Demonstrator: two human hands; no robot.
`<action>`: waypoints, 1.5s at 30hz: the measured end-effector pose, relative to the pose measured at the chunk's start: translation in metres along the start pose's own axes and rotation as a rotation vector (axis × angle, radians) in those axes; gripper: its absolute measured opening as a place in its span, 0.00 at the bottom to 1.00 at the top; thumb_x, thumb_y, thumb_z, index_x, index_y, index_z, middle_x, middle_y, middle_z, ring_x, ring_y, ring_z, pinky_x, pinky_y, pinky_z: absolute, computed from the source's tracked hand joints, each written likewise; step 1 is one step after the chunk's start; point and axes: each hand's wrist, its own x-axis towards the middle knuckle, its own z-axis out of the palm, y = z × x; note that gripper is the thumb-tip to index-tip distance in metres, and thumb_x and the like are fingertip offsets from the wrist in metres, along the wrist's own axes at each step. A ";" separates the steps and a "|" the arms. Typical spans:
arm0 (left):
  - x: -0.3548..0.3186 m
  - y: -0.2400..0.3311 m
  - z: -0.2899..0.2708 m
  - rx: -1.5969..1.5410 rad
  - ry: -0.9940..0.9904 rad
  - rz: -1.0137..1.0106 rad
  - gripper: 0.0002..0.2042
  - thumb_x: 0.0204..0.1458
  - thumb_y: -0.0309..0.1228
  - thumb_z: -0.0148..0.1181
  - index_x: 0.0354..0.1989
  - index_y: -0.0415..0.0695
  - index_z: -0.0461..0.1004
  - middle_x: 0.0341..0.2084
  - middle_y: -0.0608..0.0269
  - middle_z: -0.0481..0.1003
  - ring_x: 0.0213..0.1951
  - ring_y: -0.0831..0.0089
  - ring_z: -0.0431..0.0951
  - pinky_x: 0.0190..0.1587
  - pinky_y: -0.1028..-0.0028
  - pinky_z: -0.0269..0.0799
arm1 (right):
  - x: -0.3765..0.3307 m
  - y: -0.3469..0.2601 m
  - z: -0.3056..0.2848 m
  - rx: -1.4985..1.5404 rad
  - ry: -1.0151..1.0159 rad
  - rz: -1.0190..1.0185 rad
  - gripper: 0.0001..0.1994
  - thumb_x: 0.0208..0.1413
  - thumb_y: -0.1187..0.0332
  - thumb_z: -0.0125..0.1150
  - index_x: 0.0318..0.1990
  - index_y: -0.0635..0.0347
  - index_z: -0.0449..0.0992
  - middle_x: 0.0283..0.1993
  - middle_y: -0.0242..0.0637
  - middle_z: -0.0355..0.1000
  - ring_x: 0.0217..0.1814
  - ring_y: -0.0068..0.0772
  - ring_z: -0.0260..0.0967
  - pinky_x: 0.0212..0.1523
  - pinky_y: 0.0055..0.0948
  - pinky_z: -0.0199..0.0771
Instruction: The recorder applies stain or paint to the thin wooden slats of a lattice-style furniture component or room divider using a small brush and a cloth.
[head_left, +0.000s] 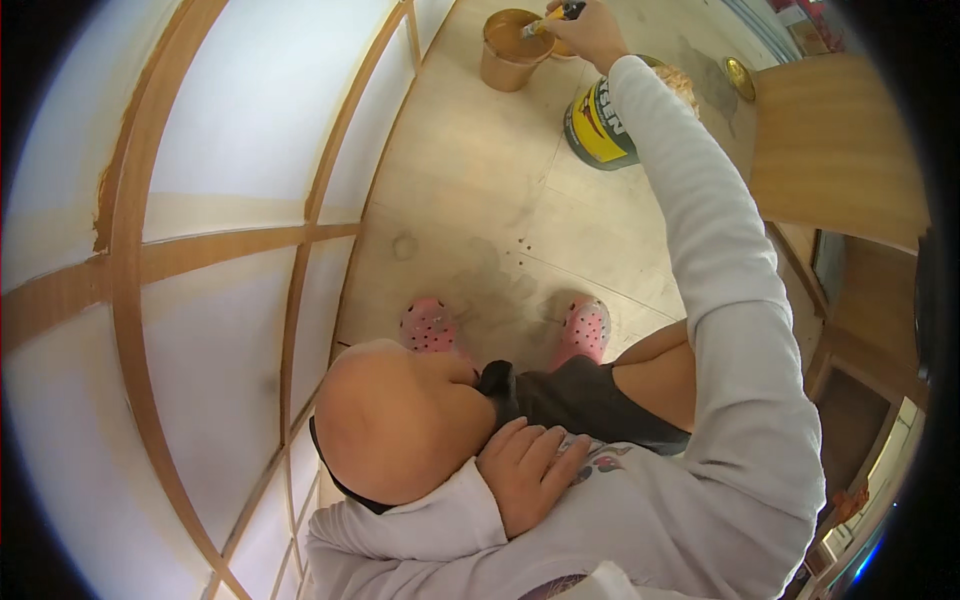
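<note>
My right hand (592, 35), at the end of a stretched arm, grips a paintbrush (553, 17) with a black and yellow handle. The pale bristles are over the mouth of a small brown bucket (508, 74) holding brown liquid; whether they touch it I cannot tell. My left hand (533, 476) lies against my white shirt at the waist, its fingers loosely extended and nothing visible in them. Just below the right wrist stands a green and yellow paint can (603, 130), partly hidden by my sleeve.
A white-panelled wall with brown wooden strips (128, 230) runs along my left. A round gold lid (739, 78) lies near a wooden cabinet (840, 145) at the right. Pink clogs (584, 328) are on my feet on the stained, tiled floor (450, 200).
</note>
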 end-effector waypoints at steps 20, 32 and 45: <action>-0.029 0.001 -0.015 0.125 0.077 -0.068 0.19 0.42 0.30 0.56 0.45 0.41 0.73 0.34 0.52 0.75 0.37 0.61 0.76 0.43 0.60 0.72 | 0.005 -0.004 0.024 -0.161 -0.079 0.103 0.16 0.27 0.64 0.67 0.29 0.59 0.78 0.24 0.42 0.75 0.26 0.35 0.72 0.29 0.31 0.71; -0.016 0.003 -0.010 0.135 0.002 -0.097 0.20 0.42 0.32 0.56 0.47 0.42 0.72 0.36 0.51 0.74 0.38 0.60 0.76 0.44 0.60 0.71 | 0.015 -0.001 0.015 -0.278 -0.081 0.065 0.13 0.38 0.71 0.65 0.35 0.63 0.76 0.33 0.41 0.74 0.34 0.31 0.73 0.35 0.27 0.73; 0.016 -0.009 0.016 0.193 -0.183 -0.071 0.20 0.45 0.37 0.57 0.47 0.44 0.71 0.36 0.56 0.73 0.38 0.61 0.74 0.42 0.63 0.69 | -0.012 0.065 -0.024 1.534 0.114 0.195 0.10 0.53 0.75 0.54 0.41 0.73 0.67 0.39 0.47 0.71 0.40 0.40 0.73 0.42 0.31 0.77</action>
